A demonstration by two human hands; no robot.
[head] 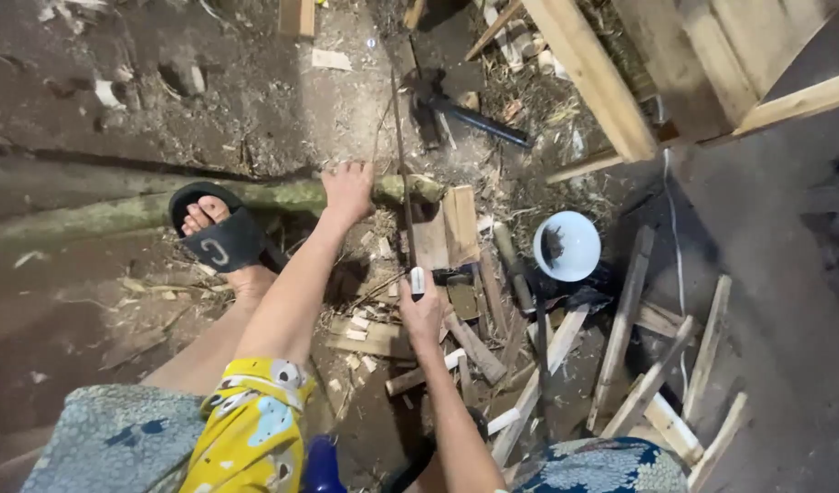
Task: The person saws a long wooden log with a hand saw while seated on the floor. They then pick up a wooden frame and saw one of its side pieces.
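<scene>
Bamboo pole (118, 212): laid across the frame's left-centre, pinned by a sandalled foot (220, 236).
Left hand (348, 190): pressed down on the pole.
Right hand (421, 309): closed round a long blade (401, 164) — centre.
Surroundings: wood offcuts (639, 365), white bowl (566, 246) — right.

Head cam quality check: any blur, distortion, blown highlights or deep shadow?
Head view: wide-angle bowing at the edges; left hand on the bamboo pole sharp; saw in the right hand thin, slightly blurred; white bowl near overexposed; corners dark.
</scene>
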